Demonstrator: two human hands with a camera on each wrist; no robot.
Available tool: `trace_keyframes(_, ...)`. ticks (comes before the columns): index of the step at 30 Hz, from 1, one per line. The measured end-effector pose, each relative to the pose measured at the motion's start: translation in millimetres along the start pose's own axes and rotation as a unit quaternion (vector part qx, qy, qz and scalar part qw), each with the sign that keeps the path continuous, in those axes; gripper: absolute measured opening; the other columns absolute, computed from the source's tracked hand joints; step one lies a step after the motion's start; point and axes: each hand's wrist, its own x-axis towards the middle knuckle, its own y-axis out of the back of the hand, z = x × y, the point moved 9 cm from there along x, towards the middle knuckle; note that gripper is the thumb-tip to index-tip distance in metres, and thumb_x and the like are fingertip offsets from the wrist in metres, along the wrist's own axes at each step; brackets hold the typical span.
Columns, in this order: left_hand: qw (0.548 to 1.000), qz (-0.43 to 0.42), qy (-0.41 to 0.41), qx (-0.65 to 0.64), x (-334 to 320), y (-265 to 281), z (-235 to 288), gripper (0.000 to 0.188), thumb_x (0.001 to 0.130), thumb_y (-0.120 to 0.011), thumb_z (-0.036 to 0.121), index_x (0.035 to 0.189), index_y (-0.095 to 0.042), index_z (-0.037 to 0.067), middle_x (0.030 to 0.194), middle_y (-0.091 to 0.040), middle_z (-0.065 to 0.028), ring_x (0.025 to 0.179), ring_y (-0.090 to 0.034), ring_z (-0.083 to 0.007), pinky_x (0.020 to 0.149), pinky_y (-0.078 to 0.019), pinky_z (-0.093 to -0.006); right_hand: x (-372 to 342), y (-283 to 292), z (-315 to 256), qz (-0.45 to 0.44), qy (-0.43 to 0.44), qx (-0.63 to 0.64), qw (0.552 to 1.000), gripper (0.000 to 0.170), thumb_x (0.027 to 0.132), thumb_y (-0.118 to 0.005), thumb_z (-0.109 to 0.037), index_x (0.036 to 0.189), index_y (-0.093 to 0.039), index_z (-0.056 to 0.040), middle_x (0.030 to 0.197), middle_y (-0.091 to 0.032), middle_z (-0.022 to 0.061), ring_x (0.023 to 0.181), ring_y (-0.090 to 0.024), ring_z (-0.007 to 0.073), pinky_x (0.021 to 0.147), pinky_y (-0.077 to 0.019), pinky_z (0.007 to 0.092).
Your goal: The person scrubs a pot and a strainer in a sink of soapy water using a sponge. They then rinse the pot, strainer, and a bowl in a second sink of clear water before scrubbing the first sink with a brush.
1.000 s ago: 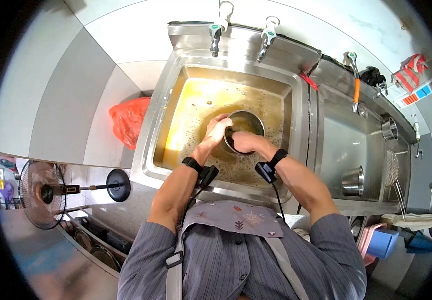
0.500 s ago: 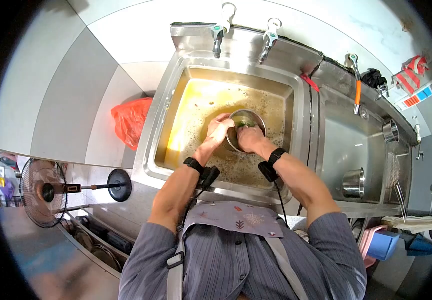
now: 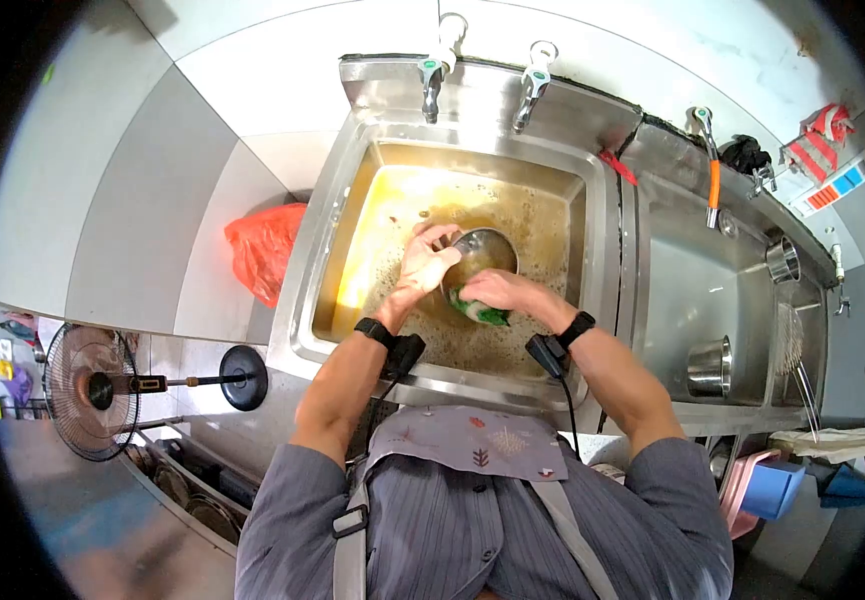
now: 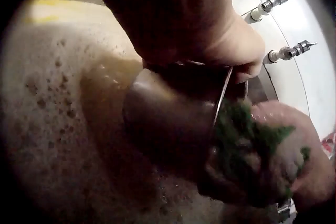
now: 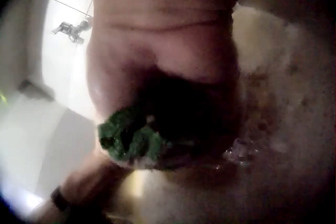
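Over the soapy water of the left sink [image 3: 337,215], my left hand [image 3: 426,262] grips a round stainless steel pot [image 3: 489,250] by its left rim. The left wrist view shows the pot tipped on its side, thumb and fingers over the rim. My right hand [image 3: 505,288] holds a green and whitish scrubbing cloth [image 3: 482,313] against the near edge of the pot. In the left wrist view the bunched cloth [image 4: 247,145] lies at the pot's mouth. Its green part [image 5: 131,137] sticks out below the right palm in the right wrist view.
Two taps [image 3: 432,85] [image 3: 532,90] stand behind the left sink. The right sink [image 3: 687,275] holds a steel pot [image 3: 709,366], with another pot [image 3: 781,258] and a wire strainer [image 3: 784,340] at its right. A red plastic bag [image 3: 264,250] hangs left; a fan [image 3: 92,390] stands lower left.
My right hand has come from inside the pot out to its near rim, and the green cloth now shows below it. The pot has turned and shifted slightly left in my left hand.
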Motion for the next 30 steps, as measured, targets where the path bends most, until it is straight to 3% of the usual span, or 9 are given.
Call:
trace_keyframes(4,0.997,0.057,-0.046,0.018,3.3,26.9,20.9,0.048,0.072,-0.072,0.012,0.119,-0.073,0.005,0.127,-0.055,-0.0114,0.114,-0.057,-0.026,0.1,-0.0484,-0.0358,-5.6,-32.2,3.2,-0.161,0.027,-0.256,0.953,0.048,0.099,-0.053,-0.044,0.101,-0.069,0.0015,0.093,-0.071,0.0254,0.084,-0.067,0.0402,0.076,-0.0519,0.0492)
trace_keyframes(6,0.993,0.064,-0.087,0.043,4.1,37.2,34.1,0.051,0.072,-0.071,0.009,0.122,-0.071,0.005,0.127,-0.053,-0.0104,0.114,-0.057,-0.0256,0.099,-0.049,-0.0354,-23.7,-12.8,36.2,-0.124,-0.254,-0.256,0.924,0.058,0.097,-0.053,-0.054,0.11,-0.072,-0.0012,0.102,-0.072,0.0272,0.092,-0.069,0.0423,0.084,-0.0533,0.0502)
trace_keyframes(7,0.994,0.058,-0.079,0.037,1.5,41.9,34.6,0.051,0.072,-0.071,0.009,0.123,-0.071,0.006,0.127,-0.053,-0.0103,0.113,-0.057,-0.0254,0.099,-0.0492,-0.035,-24.4,-6.4,39.9,-0.117,-0.279,-0.264,0.916,0.071,0.094,-0.053,-0.064,0.117,-0.071,0.0002,0.109,-0.073,0.0266,0.096,-0.07,0.0424,0.087,-0.0538,0.0495)
trace_keyframes(11,0.98,0.053,-0.167,0.097,-6.6,51.6,52.3,0.058,0.069,-0.073,0.011,0.127,-0.068,0.008,0.129,-0.052,-0.0151,0.119,-0.055,-0.0318,0.101,-0.0496,-0.0394,-17.9,34.2,45.5,0.068,-0.282,-0.104,0.951,0.071,0.094,-0.056,-0.063,0.116,-0.071,0.0028,0.106,-0.074,0.0257,0.096,-0.07,0.0406,0.086,-0.054,0.05)
trace_keyframes(14,0.953,0.025,-0.254,0.164,-19.9,40.0,74.2,0.066,0.067,-0.074,0.014,0.132,-0.063,0.009,0.133,-0.051,-0.019,0.124,-0.053,-0.0375,0.104,-0.0493,-0.044,-14.6,60.0,51.4,0.182,-0.253,0.115,0.943,0.06,0.094,-0.061,-0.052,0.106,-0.07,0.0067,0.088,-0.073,0.0254,0.077,-0.073,0.0332,0.081,-0.0562,0.0468)
trace_keyframes(16,0.933,0.008,-0.289,0.213,-27.1,33.2,80.6,0.07,0.068,-0.072,0.014,0.136,-0.06,0.01,0.135,-0.05,-0.0202,0.125,-0.052,-0.0395,0.105,-0.0486,-0.0455,-2.0,54.7,65.9,0.17,-0.215,0.05,0.961,0.048,0.095,-0.065,-0.041,0.098,-0.068,0.0073,0.079,-0.071,0.0236,0.066,-0.071,0.0329,0.072,-0.0562,0.0475)
trace_keyframes(22,0.918,-0.119,-0.173,0.337,-8.5,10.7,33.3,0.085,0.075,-0.075,0.021,0.153,-0.043,0.013,0.149,-0.045,-0.0224,0.13,-0.053,-0.0431,0.107,-0.0488,-0.0508,-4.4,60.4,60.9,0.306,-0.119,-0.228,0.917,0.024,0.097,-0.055,-0.011,0.103,-0.061,0.0111,0.083,-0.068,0.0316,0.077,-0.072,0.0434,0.069,-0.0551,0.0513)
trace_keyframes(26,0.887,-0.225,-0.005,0.404,0.8,-10.7,0.8,0.084,0.089,-0.066,0.018,0.162,-0.025,0.009,0.151,-0.042,-0.0272,0.126,-0.057,-0.045,0.109,-0.0481,-0.0488,-11.6,46.4,90.3,0.24,-0.261,-0.161,0.921,0.025,0.095,-0.053,-0.008,0.103,-0.059,0.0149,0.086,-0.068,0.0363,0.088,-0.07,0.0488,0.076,-0.0551,0.0544)
trace_keyframes(30,0.888,-0.273,0.069,0.363,3.1,-26.0,-48.8,0.064,0.09,-0.058,0.014,0.15,-0.041,0.001,0.125,-0.066,-0.0282,0.115,-0.064,-0.0443,0.101,-0.0508,-0.0498,-0.9,23.4,131.5,0.109,-0.33,-0.154,0.925,0.033,0.095,-0.052,-0.01,0.114,-0.055,0.0169,0.088,-0.069,0.0349,0.078,-0.071,0.0463,0.068,-0.0582,0.0516)
